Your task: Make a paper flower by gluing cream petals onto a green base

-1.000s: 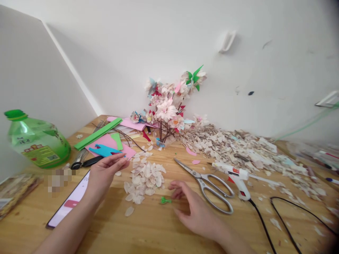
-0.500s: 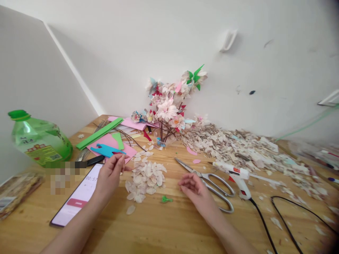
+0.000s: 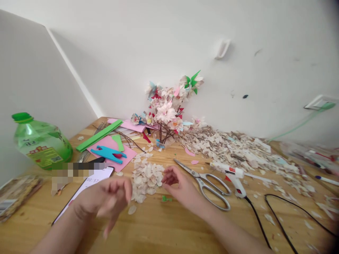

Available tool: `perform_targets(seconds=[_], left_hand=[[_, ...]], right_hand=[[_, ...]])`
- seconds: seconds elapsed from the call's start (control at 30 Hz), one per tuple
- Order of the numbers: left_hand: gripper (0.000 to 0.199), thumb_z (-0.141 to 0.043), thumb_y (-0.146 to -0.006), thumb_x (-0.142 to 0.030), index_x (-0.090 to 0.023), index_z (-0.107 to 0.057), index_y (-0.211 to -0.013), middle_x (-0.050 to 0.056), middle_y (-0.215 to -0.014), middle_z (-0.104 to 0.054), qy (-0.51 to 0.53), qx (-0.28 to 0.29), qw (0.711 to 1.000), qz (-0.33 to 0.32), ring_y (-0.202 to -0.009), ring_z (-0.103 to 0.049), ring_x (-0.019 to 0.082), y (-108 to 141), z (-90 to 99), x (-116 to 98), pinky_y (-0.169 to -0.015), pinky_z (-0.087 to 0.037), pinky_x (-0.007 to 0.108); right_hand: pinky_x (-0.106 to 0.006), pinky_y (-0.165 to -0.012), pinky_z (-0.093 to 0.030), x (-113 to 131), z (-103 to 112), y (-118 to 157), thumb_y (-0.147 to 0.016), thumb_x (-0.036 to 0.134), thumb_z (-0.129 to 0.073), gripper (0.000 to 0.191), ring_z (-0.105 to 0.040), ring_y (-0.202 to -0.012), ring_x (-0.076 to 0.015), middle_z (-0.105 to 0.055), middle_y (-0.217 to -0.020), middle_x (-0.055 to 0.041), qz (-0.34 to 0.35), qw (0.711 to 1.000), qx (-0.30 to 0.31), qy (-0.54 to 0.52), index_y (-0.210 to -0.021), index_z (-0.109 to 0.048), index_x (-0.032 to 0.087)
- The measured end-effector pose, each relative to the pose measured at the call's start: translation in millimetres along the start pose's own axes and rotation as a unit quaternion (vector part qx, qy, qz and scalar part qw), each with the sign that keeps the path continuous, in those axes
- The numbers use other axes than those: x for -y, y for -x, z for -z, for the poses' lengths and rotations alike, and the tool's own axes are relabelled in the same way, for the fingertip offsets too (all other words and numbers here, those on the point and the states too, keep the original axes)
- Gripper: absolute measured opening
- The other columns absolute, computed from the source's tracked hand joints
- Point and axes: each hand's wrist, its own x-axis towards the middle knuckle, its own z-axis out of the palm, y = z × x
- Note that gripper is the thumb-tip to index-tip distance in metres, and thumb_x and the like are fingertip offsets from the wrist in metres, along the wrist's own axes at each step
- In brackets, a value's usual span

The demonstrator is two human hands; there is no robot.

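My left hand is over the table beside the phone, blurred, its fingers apart and one pointing down; I see nothing held in it. At the right edge of a pile of pale, dry petal-like flakes is my right hand, fingers loosely curved, with a gap between thumb and fingertips and nothing visible inside. A small green piece lies just below that hand. Silver-handled scissors rest to its right, blades pointing away. The phone, showing a timer, is partly hidden behind my left hand and forearm.
A bunch of handmade flowers stands at the back by the wall. On the right are a white glue gun with a black cord and a large heap of flakes. A green bottle and coloured paper are at left.
My left hand has dropped toward me and its pinched fingers have parted. My right hand has moved left, from beside the scissors to the flake pile. The view has shifted slightly.
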Motion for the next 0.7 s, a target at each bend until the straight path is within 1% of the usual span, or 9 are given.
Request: perform_targets(seconds=[0.07,0.1,0.17,0.3,0.37,0.5,0.57,0.63,0.7], left_hand=[[0.048,-0.076,-0.049,-0.044,-0.020,-0.067,-0.089,0.003,-0.059,-0.062,-0.028,0.132,0.988,0.069,-0.053,-0.063,0.018,10,0.1,-1,-0.054,-0.053,0.031],[0.056,-0.079,-0.044,-0.042,-0.020,-0.066,-0.094,0.008,-0.075,-0.067,-0.064,0.163,0.980,0.092,-0.069,-0.066,0.023,12,-0.3,-3,-0.065,-0.053,0.035],[0.054,-0.078,-0.047,-0.041,-0.020,-0.066,-0.096,0.009,-0.083,-0.069,-0.089,0.159,0.974,0.134,-0.076,-0.066,0.024,10,-1.8,-5,-0.064,-0.052,0.032],[0.025,-0.074,-0.058,-0.034,-0.017,-0.068,-0.074,-0.005,-0.037,-0.051,-0.039,0.075,0.984,0.159,-0.028,-0.043,0.004,-4,-4.9,-3,-0.030,-0.036,0.012],[0.019,-0.072,-0.061,-0.031,-0.017,-0.067,-0.072,-0.008,-0.037,-0.049,-0.022,0.045,0.993,0.104,-0.027,-0.039,0.002,-9,-5.7,1,-0.035,-0.042,0.013],[0.055,-0.076,-0.056,-0.026,-0.025,-0.058,-0.107,0.004,-0.084,-0.067,-0.009,0.060,0.998,0.007,-0.064,-0.063,0.015,-13,-3.7,6,-0.056,-0.054,0.030],[0.046,-0.071,-0.063,-0.028,-0.020,-0.059,-0.107,0.000,-0.061,-0.064,-0.006,0.022,0.999,-0.022,-0.049,-0.057,0.011,-15,-1.2,7,-0.056,-0.053,0.029],[0.032,-0.063,-0.072,-0.030,-0.014,-0.062,-0.100,-0.008,-0.037,-0.045,0.009,-0.058,0.997,-0.044,-0.033,-0.039,0.004,-19,1.3,8,-0.049,-0.050,0.023],[0.028,-0.061,-0.074,-0.027,-0.014,-0.062,-0.099,-0.008,-0.041,-0.045,0.032,-0.158,0.985,-0.065,-0.036,-0.037,0.004,-25,3.1,9,-0.046,-0.047,0.019]], right_hand=[[-0.027,-0.066,-0.049,0,-6,-7,-0.071,0.009,-0.053,0.026,-0.058,-0.071,-0.0129,-0.060,-0.080,0.0004,0.004,0.999,0.004,0.038,-0.092,-0.045,0.022],[-0.026,-0.065,-0.049,0,-9,-10,-0.071,0.009,-0.053,0.026,-0.058,-0.071,-0.0127,-0.060,-0.080,0.0000,0.004,0.999,0.006,0.053,-0.091,-0.045,0.022],[-0.026,-0.063,-0.048,0,-12,-15,-0.071,0.009,-0.052,0.025,-0.058,-0.069,-0.0126,-0.060,-0.082,-0.0008,0.007,0.997,0.011,0.072,-0.092,-0.044,0.021],[-0.027,-0.065,-0.045,1,-12,-21,-0.068,0.010,-0.057,0.033,-0.057,-0.074,-0.0149,-0.062,-0.085,-0.0008,0.038,0.991,0.047,0.116,-0.097,-0.047,0.022],[-0.028,-0.068,-0.042,1,-10,-23,-0.061,0.008,-0.063,0.039,-0.056,-0.079,-0.0175,-0.063,-0.086,-0.0004,0.062,0.986,0.076,0.138,-0.096,-0.051,0.023],[-0.029,-0.073,-0.039,-2,-8,-30,-0.062,0.006,-0.061,0.037,-0.055,-0.085,-0.0191,-0.064,-0.086,-0.0008,0.089,0.979,0.097,0.154,-0.095,-0.056,0.023],[-0.030,-0.074,-0.039,-6,-8,-33,-0.067,0.006,-0.057,0.035,-0.056,-0.084,-0.0186,-0.064,-0.086,-0.0017,0.084,0.982,0.085,0.148,-0.097,-0.055,0.023],[-0.030,-0.071,-0.041,-11,-9,-36,-0.070,0.008,-0.056,0.032,-0.058,-0.080,-0.0179,-0.063,-0.084,-0.0018,0.068,0.987,0.068,0.131,-0.098,-0.054,0.023],[-0.028,-0.065,-0.043,-16,-11,-39,-0.071,0.011,-0.056,0.029,-0.059,-0.073,-0.0165,-0.062,-0.079,-0.0005,0.044,0.992,0.051,0.103,-0.098,-0.052,0.023]])
